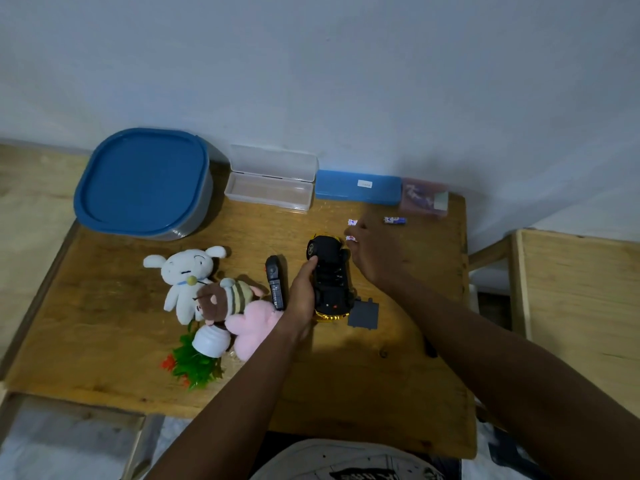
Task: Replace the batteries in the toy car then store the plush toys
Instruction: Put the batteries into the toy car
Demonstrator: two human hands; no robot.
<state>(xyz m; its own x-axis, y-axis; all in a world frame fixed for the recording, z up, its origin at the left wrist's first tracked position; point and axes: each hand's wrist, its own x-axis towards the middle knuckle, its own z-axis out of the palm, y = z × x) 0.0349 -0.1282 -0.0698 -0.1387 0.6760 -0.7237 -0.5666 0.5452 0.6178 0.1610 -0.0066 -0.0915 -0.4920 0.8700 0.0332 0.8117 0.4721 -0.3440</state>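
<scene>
One clear case (270,194) lies open beside the lidded tub (142,181).

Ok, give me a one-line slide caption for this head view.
Left hand grips the upturned toy car, right hand at the loose batteries; battery cover beside it, plush toys at left.

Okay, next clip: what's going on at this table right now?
A person is midway through the battery swap. The left hand grips the toy car, turned belly-up on the wooden table, its grey battery cover lying off beside it. The right hand reaches past the car to two small batteries at its fingers; whether it pinches one is unclear. A third battery lies apart, further right. The plush toys sit heaped to the left, not yet stored.
</scene>
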